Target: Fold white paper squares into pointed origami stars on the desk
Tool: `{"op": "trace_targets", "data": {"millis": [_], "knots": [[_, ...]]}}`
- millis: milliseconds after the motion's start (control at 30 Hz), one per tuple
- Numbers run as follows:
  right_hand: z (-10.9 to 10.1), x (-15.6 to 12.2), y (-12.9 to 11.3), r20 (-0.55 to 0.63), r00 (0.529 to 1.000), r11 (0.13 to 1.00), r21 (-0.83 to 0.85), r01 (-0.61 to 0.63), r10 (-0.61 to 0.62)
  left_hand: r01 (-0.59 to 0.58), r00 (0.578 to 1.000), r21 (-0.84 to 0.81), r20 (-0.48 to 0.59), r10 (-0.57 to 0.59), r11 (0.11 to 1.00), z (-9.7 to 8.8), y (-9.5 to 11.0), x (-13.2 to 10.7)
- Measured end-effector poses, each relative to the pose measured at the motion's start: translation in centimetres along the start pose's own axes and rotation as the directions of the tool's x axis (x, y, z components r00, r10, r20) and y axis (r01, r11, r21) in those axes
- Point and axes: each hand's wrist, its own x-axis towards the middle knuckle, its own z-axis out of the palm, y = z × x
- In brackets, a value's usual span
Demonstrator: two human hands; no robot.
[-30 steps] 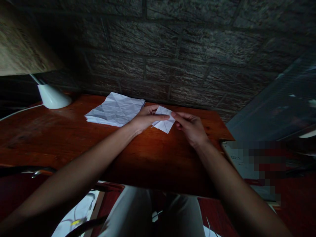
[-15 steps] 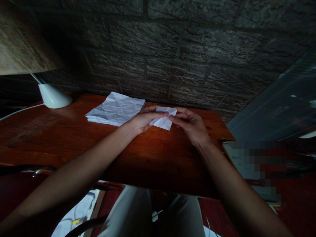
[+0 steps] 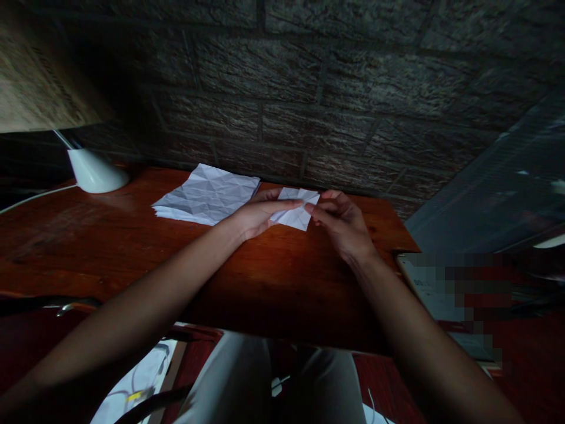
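Both my hands meet over a small folded white paper square point(image 3: 296, 214) near the far edge of a reddish wooden table point(image 3: 247, 277). My left hand point(image 3: 259, 213) pinches the paper's left side, its thumb laid across the top. My right hand point(image 3: 342, 227) grips the paper's right edge with bent fingers. Just left of the hands lies a stack of creased white paper sheets point(image 3: 207, 195), flat on the table and touched by neither hand.
A white lamp base point(image 3: 95, 172) with its cord stands at the table's far left, its shade point(image 3: 35, 76) overhead. A dark brick wall point(image 3: 335, 100) backs the table. A blurred paper-covered surface point(image 3: 445, 288) sits at the right. My legs show below the table's front edge.
The small paper has turned and shifted slightly away from me and up. My right hand's fingers have curled in closer on its right edge. The stack has not moved.
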Motion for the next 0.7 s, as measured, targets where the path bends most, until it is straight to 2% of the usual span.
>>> {"op": "trace_targets", "data": {"millis": [200,367,567,700], "knots": [[-0.17,0.08,-0.06,-0.041,0.999,1.000,-0.024,0.008,-0.009,-0.101,0.995,0.038,-0.022,0.102,0.994,0.34,0.09,-0.04],[-0.03,-0.18,-0.18,0.002,1.000,0.996,-0.084,0.002,-0.002,-0.161,0.984,0.083,-0.061,0.166,0.983,0.17,0.14,0.02],[-0.38,-0.06,0.26,0.057,0.997,0.966,-0.251,0.062,-0.049,-0.140,0.981,0.102,-0.118,0.151,0.985,-0.05,0.33,0.10],[-0.44,-0.01,0.61,0.024,0.998,0.975,-0.212,0.064,-0.060,-0.108,0.978,0.011,-0.180,0.109,0.994,0.02,0.45,0.13]]}}
